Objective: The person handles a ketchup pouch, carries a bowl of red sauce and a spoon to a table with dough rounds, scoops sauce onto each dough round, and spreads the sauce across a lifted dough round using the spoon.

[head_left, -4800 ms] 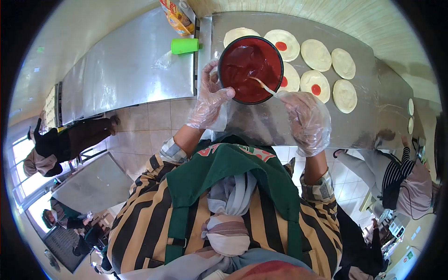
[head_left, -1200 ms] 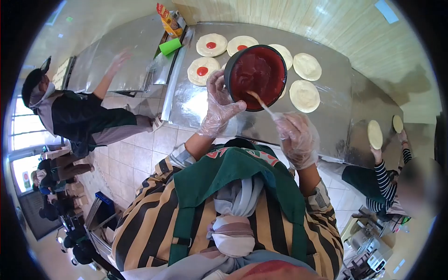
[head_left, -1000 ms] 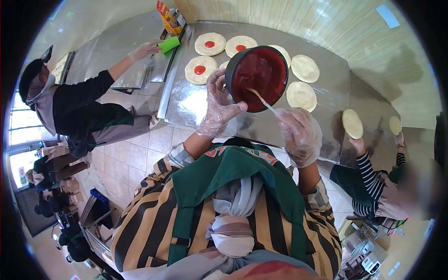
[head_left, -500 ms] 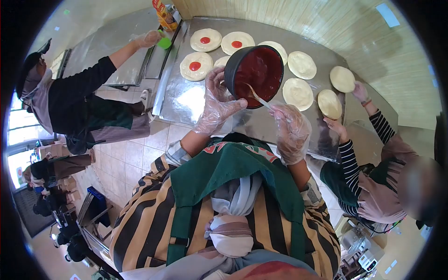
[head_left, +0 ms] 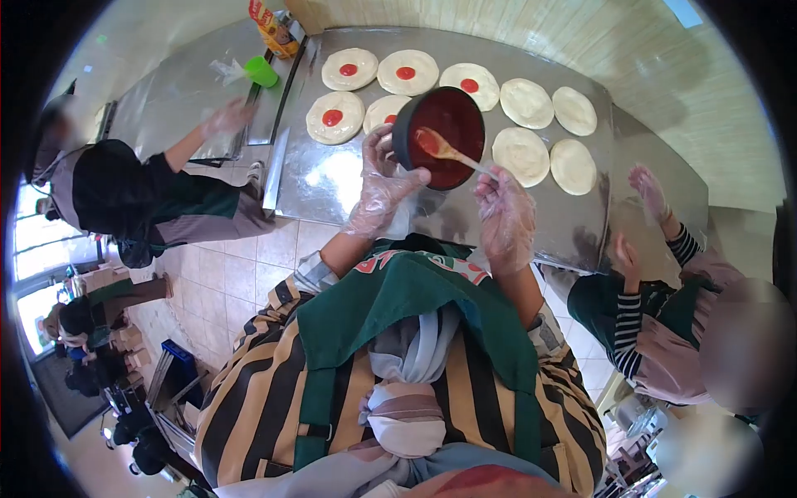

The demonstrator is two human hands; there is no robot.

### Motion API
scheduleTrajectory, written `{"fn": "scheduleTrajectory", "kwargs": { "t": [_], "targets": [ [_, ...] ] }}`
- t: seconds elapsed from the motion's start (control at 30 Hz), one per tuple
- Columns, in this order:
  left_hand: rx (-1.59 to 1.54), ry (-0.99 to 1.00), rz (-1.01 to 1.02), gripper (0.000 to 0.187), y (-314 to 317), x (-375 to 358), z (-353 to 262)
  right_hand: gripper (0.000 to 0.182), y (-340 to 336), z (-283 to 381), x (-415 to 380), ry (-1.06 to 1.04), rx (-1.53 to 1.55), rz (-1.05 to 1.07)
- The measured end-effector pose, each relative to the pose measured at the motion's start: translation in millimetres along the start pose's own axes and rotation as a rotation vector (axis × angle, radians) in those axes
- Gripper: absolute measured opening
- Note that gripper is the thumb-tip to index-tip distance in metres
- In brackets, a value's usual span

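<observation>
Gripping the bowl (head_left: 403,133), tilted above the bench (head_left: 573,226), in the curled left hand (head_left: 380,195); pinching the spoon (head_left: 448,153), laden with sauce (head_left: 427,141), in the right hand (head_left: 506,217). Possibly risking drips onto dough (head_left: 520,156) through overtilting, or slipping through loose gloves.

Blk/tan striped top (head_left: 257,398), grn apron (head_left: 407,307), clr gloves (head_left: 506,220).

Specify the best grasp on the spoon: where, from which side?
I'd pinch the spoon near its handle's outer end, from the near right, as the right hand does: the handle slants out past the bowl's rim, while the head carries red sauce.
</observation>
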State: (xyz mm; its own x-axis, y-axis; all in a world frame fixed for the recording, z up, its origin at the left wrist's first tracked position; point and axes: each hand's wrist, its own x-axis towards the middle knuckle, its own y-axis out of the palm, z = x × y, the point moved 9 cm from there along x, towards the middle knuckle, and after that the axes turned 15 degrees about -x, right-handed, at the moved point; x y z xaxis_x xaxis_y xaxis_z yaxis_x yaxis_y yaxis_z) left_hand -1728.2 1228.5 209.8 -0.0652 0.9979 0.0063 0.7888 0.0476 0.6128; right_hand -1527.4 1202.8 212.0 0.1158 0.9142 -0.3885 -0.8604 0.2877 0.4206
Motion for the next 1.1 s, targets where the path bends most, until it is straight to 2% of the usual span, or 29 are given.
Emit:
{"fn": "scheduleTrajectory", "kwargs": {
  "t": [0.07, 0.13, 0.2, 0.27, 0.3, 0.37, 0.4, 0.47, 0.53, 0.6, 0.63, 0.67, 0.73, 0.77, 0.83, 0.87, 0.93, 1.07, 1.1],
  "targets": [
    [-0.067, -0.056, -0.058, 0.087, -12, 0, 16, 0.022, -17, 7, 10, -0.023, 0.02, -0.042],
    [-0.021, -0.134, -0.158, 0.082, -28, 0, 27, 0.021, -48, 36, 20, -0.253, -0.101, -0.212],
    [-0.057, -0.141, -0.196, 0.08, -34, 1, 31, 0.021, -77, 50, 31, -0.322, -0.186, -0.324],
    [-0.062, -0.144, -0.192, 0.079, -35, 1, 29, 0.022, -105, 75, 28, -0.546, -0.716, -0.552],
    [-0.063, -0.151, -0.191, 0.079, -35, 2, 30, 0.022, -118, 77, 34, -0.542, -0.719, -0.557],
    [-0.102, -0.17, -0.23, 0.078, -37, 1, 31, 0.024, -109, 74, 51, -0.539, -1.743, -0.509],
    [-0.1, -0.174, -0.229, 0.078, -34, 2, 31, 0.024, -124, 66, 63, -0.535, -1.742, -0.511],
    [-0.101, -0.201, -0.246, 0.078, -31, 1, 32, 0.026, -126, 42, 82, -0.7, -1.914, -0.329],
    [-0.109, -0.207, -0.239, 0.081, -27, 4, 31, 0.025, -120, 53, 72, -0.715, -1.913, -0.367],
    [-0.11, -0.213, -0.241, 0.085, -28, 1, 33, 0.023, -135, 74, 54, -0.649, -1.369, -0.483],
    [-0.145, -0.215, -0.223, 0.084, -28, 2, 35, 0.021, -125, 87, 41, -0.645, -1.218, -0.496],
    [-0.179, -0.214, -0.206, 0.084, -27, 2, 35, 0.021, -112, 94, 32, -0.645, -1.209, -0.486],
    [-0.161, -0.211, -0.194, 0.084, -23, 1, 31, 0.018, -85, 107, 14, -0.701, -0.874, -0.321],
    [-0.195, -0.218, -0.165, 0.084, -18, 1, 30, 0.018, -69, 115, 4, -0.703, -0.864, -0.317],
    [-0.261, -0.225, -0.103, 0.086, -6, 1, 25, 0.016, 6, 124, -26, -1.006, -1.28, -0.007],
    [-0.26, -0.22, -0.1, 0.086, -2, 0, 21, 0.016, 19, 129, -28, -1.013, -1.277, -0.008],
    [-0.292, -0.232, 0.006, 0.089, 21, -3, 14, 0.022, 59, 122, -46, -1.32, -1.569, 0.153],
    [-0.335, -0.208, 0.072, 0.092, 38, -5, 4, 0.025, 65, 122, -46, -1.357, -1.569, 0.087],
    [-0.334, -0.198, 0.069, 0.092, 37, -5, 3, 0.025, 72, 121, -55, -1.37, -1.568, 0.198]
  ]
}}
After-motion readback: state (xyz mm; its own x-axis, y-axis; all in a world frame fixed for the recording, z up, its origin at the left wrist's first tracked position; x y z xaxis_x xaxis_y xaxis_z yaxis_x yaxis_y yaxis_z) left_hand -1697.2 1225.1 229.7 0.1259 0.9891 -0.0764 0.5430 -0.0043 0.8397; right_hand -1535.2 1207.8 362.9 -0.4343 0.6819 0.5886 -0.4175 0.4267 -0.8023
